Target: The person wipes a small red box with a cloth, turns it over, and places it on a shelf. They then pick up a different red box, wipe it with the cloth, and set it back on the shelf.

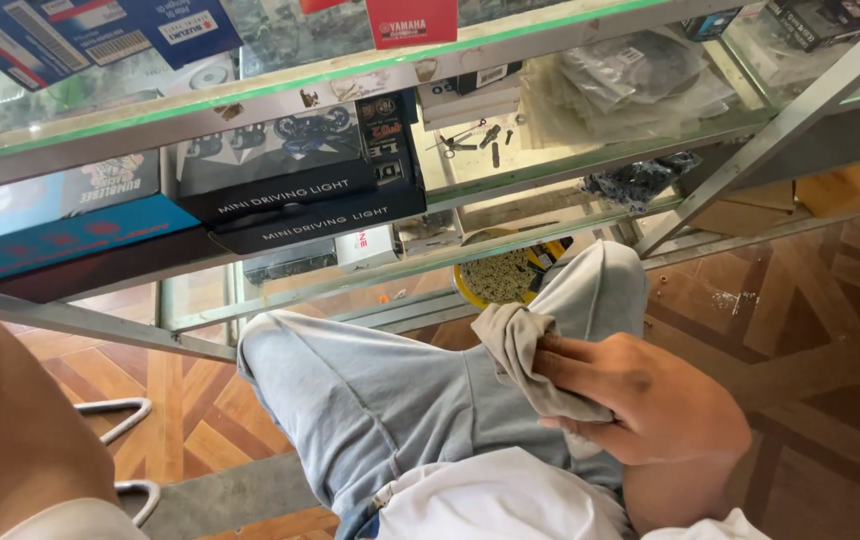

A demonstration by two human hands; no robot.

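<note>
My right hand (650,395) rests on my lap, its fingers closed around a crumpled grey-beige cloth (525,350) that lies over my thigh in light blue jeans (380,390). Only my bare left forearm (10,430) shows at the bottom left; the left hand itself is out of view. I am seated facing a glass display counter (370,75) that stands just beyond my knees.
Inside the counter lie black boxes (295,185), blue boxes (60,215), small tools (470,138) and plastic-bagged parts (640,75). A yellow round tin of chain (500,277) sits low behind my knee. A metal stool frame (125,430) stands on the patterned wooden floor (810,330).
</note>
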